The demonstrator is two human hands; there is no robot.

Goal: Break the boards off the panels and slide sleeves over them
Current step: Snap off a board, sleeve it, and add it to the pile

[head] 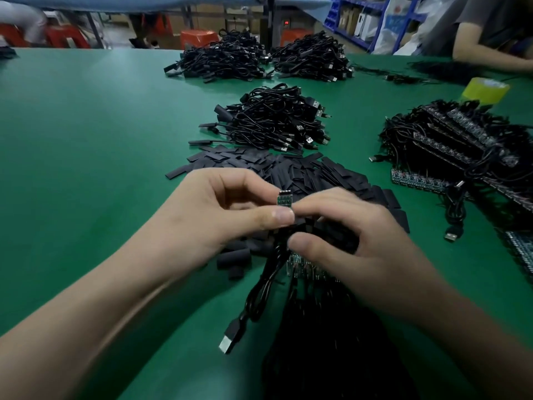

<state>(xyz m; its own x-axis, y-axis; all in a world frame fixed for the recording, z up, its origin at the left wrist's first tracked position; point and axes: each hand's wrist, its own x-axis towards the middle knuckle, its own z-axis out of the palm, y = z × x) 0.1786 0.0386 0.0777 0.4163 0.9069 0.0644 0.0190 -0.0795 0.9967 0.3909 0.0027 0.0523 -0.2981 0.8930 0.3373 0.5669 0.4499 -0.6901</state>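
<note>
My left hand (pixel 219 209) pinches a small green circuit board (pixel 285 200) between thumb and fingers, its top end poking up. A black USB cable (pixel 259 290) hangs from the board down to its plug (pixel 230 339). My right hand (pixel 352 235) is curled right beside it, its fingertips at the board and its thumb over a panel of boards (pixel 300 267) lying underneath. A loose heap of flat black sleeves (pixel 288 171) lies just beyond both hands. What the right fingers pinch is hidden.
Finished bundles of black cables (pixel 277 122) sit behind the sleeves, with two more piles (pixel 225 59) further back. Stacked panels with cables (pixel 461 142) lie at the right beside a yellow tape roll (pixel 484 89). Another person's arm (pixel 490 53) rests at the far right. The green table (pixel 86 140) stretches left.
</note>
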